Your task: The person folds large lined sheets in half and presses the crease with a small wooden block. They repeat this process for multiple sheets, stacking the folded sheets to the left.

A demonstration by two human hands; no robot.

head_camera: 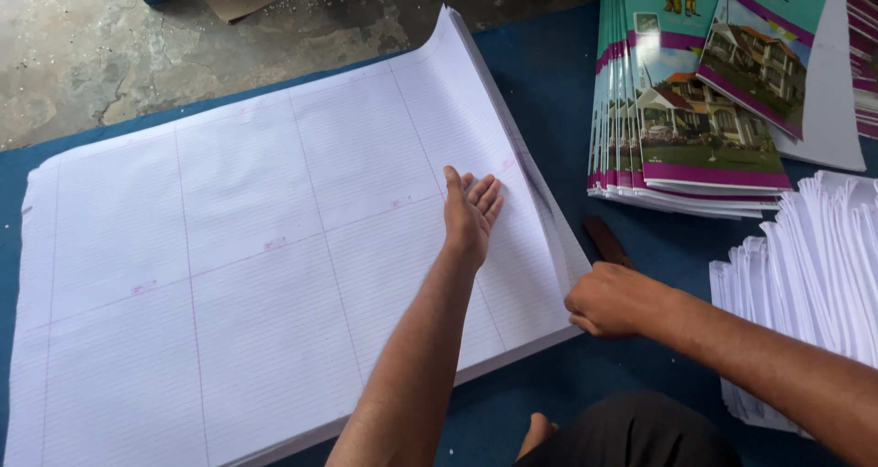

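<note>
Ruled sheet stack (256, 275) on blue mat (549, 83), long axis lower-left to upper-right, far corner curled | left hand (471, 213) flat, fingers spread on top sheet | right hand (611, 300) curled at stack's right edge, pinch probably on sheets, fingertips hidden | printed covers (695, 128) beyond, cut off.

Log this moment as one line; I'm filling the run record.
left hand: flat on ruled sheets | right hand: pinching sheet edges at stack corner | covers, folded paper: right
</note>
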